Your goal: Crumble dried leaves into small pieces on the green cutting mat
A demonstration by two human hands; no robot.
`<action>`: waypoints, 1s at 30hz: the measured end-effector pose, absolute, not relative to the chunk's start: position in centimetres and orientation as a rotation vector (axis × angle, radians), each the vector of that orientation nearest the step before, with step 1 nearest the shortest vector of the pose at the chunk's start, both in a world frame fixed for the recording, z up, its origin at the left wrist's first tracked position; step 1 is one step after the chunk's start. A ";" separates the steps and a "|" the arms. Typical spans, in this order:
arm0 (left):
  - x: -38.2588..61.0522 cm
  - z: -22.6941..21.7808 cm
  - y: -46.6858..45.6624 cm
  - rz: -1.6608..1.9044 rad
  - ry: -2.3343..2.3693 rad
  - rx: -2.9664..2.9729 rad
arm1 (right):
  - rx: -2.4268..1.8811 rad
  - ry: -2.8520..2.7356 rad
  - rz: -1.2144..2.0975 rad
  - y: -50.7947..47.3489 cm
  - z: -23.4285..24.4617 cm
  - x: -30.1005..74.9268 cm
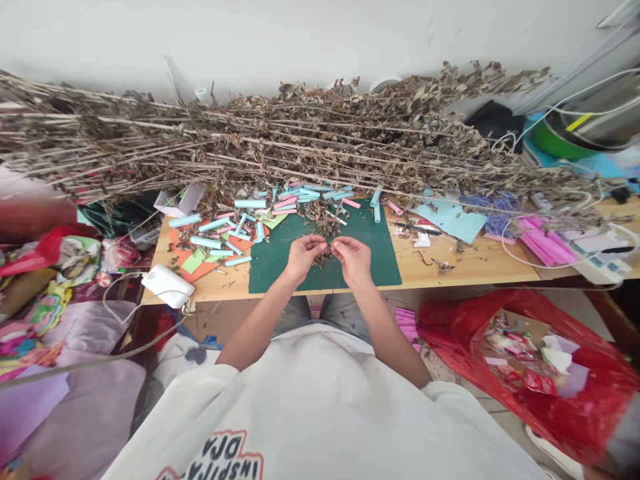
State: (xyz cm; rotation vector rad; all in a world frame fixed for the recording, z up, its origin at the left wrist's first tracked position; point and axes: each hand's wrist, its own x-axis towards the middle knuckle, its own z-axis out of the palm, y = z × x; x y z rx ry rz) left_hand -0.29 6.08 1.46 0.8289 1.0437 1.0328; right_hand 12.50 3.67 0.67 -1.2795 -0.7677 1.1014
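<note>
My left hand (pixel 304 257) and my right hand (pixel 355 259) meet above a dark green mat (pixel 273 270), thumbs and fingers pinched together. Brown bits of dried leaf (pixel 329 247) show at the fingertips of both; their exact shape is too small to make out. Just beyond my fingers lies a loose heap of crumbled dried leaves (pixel 320 217) on the mat. Rolled blue paper tubes (pixel 250 203) and pink paper tubes (pixel 286 202) are scattered along the mat's back and left side.
Long dried stalks (pixel 240 143) stretch across the back against the wall. A white power bank (pixel 169 285) with a cable sits at the table's left corner. At right are blue paper (pixel 457 219), pink rolls (pixel 546 241) and a red bag (pixel 450 327) holding scraps.
</note>
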 end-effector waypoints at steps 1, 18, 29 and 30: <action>-0.3 1.5 5.9 1.028 1.027 0.769 | -1.244 -0.693 1.146 3.9 0.5 12.7; -0.1 0.4 5.8 1.013 1.218 1.002 | -1.428 -1.679 0.400 3.2 -0.1 12.9; -1.4 1.7 6.6 0.906 1.418 1.826 | -1.578 -1.297 0.740 4.0 -0.2 13.8; -1.7 1.6 6.9 0.895 1.395 1.838 | -1.579 -1.298 0.763 4.2 -0.3 14.1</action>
